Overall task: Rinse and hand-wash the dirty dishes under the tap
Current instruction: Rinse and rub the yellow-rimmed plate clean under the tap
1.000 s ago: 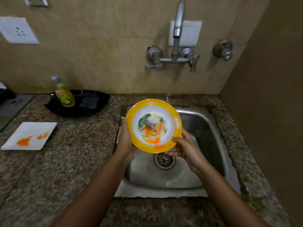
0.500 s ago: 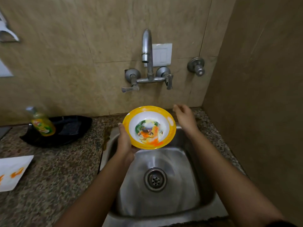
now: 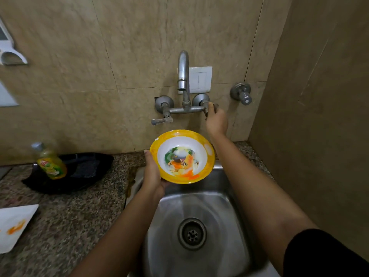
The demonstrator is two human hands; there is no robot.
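A yellow-rimmed bowl (image 3: 182, 156) with a white inside, a picture and orange smears is held over the back of the steel sink (image 3: 199, 206). My left hand (image 3: 152, 174) grips it at its left rim and underside. My right hand (image 3: 216, 118) reaches up to the wall tap (image 3: 183, 76) and closes on its right handle (image 3: 208, 108). No water shows at the spout. A white square plate (image 3: 15, 226) with orange stains lies on the counter at the far left.
A green dish-soap bottle (image 3: 50, 162) stands in a black dish (image 3: 79, 172) on the granite counter (image 3: 69, 216) left of the sink. The tap's left lever (image 3: 161, 120) points left. A second valve (image 3: 241, 94) sits on the wall; a side wall closes the right.
My right hand let go of the bowl, rose past the rim and took hold of the tap's right handle. My left hand kept the bowl and moved it toward the wall, under the spout.
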